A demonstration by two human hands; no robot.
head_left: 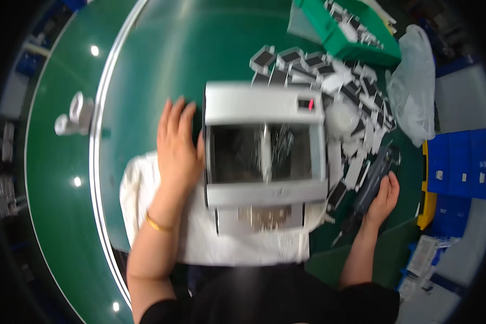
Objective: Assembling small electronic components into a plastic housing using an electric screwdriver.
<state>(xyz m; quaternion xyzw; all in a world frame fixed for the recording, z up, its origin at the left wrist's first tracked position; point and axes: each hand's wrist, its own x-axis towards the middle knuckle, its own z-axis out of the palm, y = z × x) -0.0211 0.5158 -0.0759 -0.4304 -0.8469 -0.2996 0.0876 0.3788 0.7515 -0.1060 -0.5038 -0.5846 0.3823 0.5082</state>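
Note:
A white box-shaped machine [264, 193] with a dark window, a small red-lit display and a metal front piece stands before me; it looks like a screw feeder. My left hand [177, 148] lies along its left side, fingers stretched out and the thumb side touching or very near the casing. Over on the right, my right hand [383, 201] is wrapped round a dark grey electric screwdriver [373, 181], whose thin tip points down toward me. Under the machine spreads a white cloth [243, 249]. Some blur softens the machine's details.
Many small white-and-black parts [356, 97] are heaped behind and right of the machine, with a round translucent piece [342, 117] among them. Beyond are a green bin [356, 53] and a clear plastic bag [413, 86]. Blue bins [459, 167] stand right; white rolls [80, 112] lie left.

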